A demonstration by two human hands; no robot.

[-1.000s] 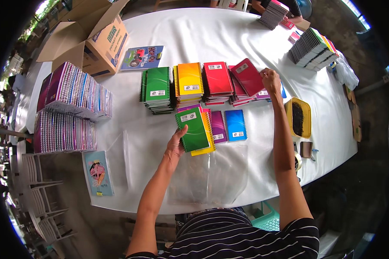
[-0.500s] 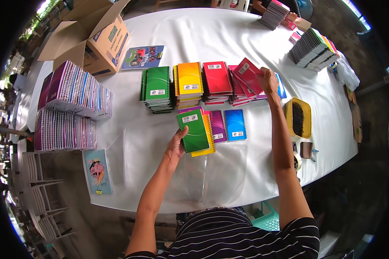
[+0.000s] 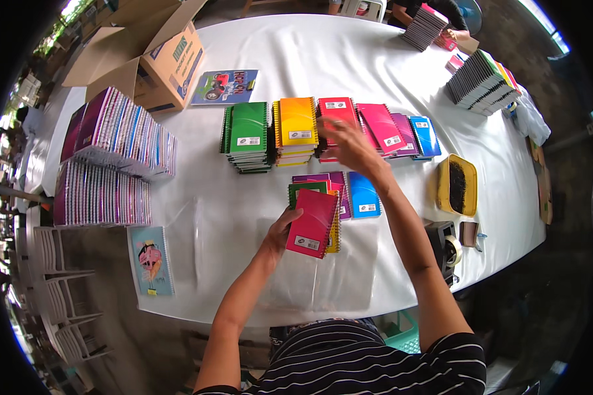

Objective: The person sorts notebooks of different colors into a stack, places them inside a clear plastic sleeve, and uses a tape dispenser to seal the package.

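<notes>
A pink spiral notebook (image 3: 313, 220) lies on top of the small fan of notebooks in my left hand (image 3: 282, 230), with green and yellow edges showing beneath it. My thumb presses on the cover's left edge. Above the red notebook stack (image 3: 336, 105) is my right hand (image 3: 354, 150), fingers apart, slightly blurred, with nothing seen in them. Left of it stand a yellow stack (image 3: 296, 118) and a green stack (image 3: 249, 122). To its right are pink notebooks (image 3: 381, 125), purple notebooks (image 3: 406, 131) and blue notebooks (image 3: 426, 137). A single blue notebook (image 3: 364, 191) lies beside the held ones.
Tall wrapped notebook piles (image 3: 102, 194) stand at left, near an open cardboard box (image 3: 168, 69). A yellow tub (image 3: 471, 204) of dark bits and a tape dispenser (image 3: 441, 240) sit at right. Another person's hand (image 3: 449, 34) is at the far right, near more stacks (image 3: 478, 85).
My right hand has moved left from the pink stack to above the red one. A pink notebook now covers the green one in my left hand, which has shifted slightly right and nearer.
</notes>
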